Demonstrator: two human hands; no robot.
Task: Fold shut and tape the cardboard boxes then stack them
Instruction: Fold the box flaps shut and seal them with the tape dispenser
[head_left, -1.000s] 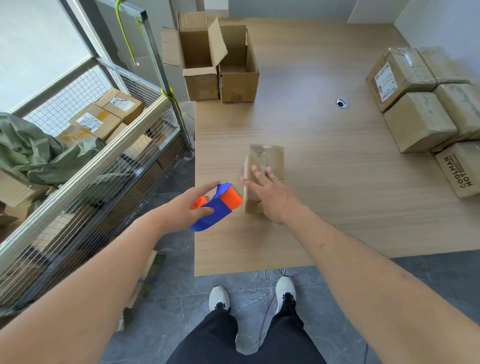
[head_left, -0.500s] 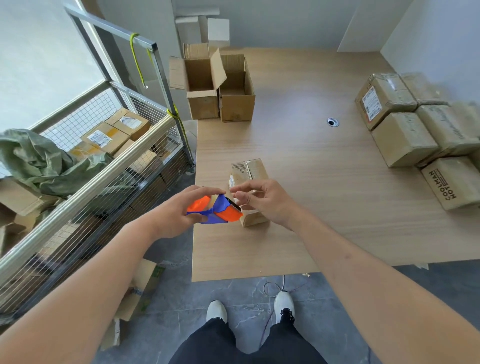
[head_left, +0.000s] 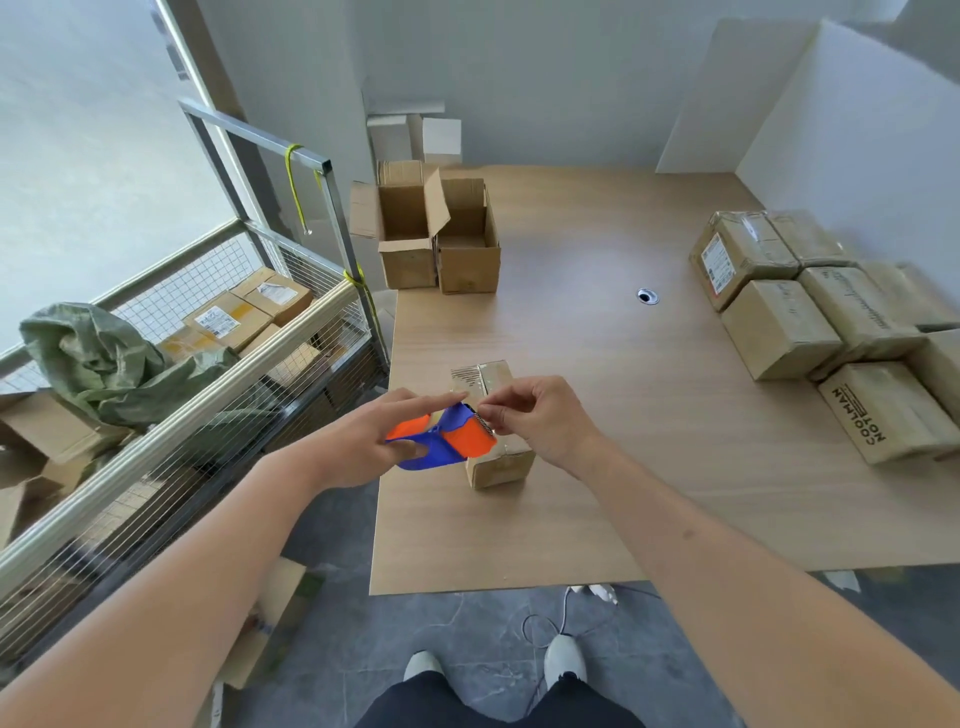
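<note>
A small closed cardboard box (head_left: 500, 465) lies on the wooden table (head_left: 597, 395) near its left front part, with clear tape over its top. My left hand (head_left: 374, 441) holds a blue and orange tape dispenser (head_left: 447, 439) just above the box's near end. My right hand (head_left: 540, 421) pinches at the dispenser's toothed blade with thumb and fingertips. Two open boxes (head_left: 441, 234) with raised flaps stand at the table's far left. A group of taped boxes (head_left: 810, 317) lies stacked along the right side.
A metal wire cage cart (head_left: 171, 395) with boxes and green cloth stands left of the table. A cable hole (head_left: 647, 296) sits mid-table. Flat cardboard (head_left: 270, 618) and a cable (head_left: 561, 618) lie on the grey floor near my feet.
My right hand left the box top and came to the dispenser's blade. The left hand brought the dispenser over the box's near end. The view tilted up.
</note>
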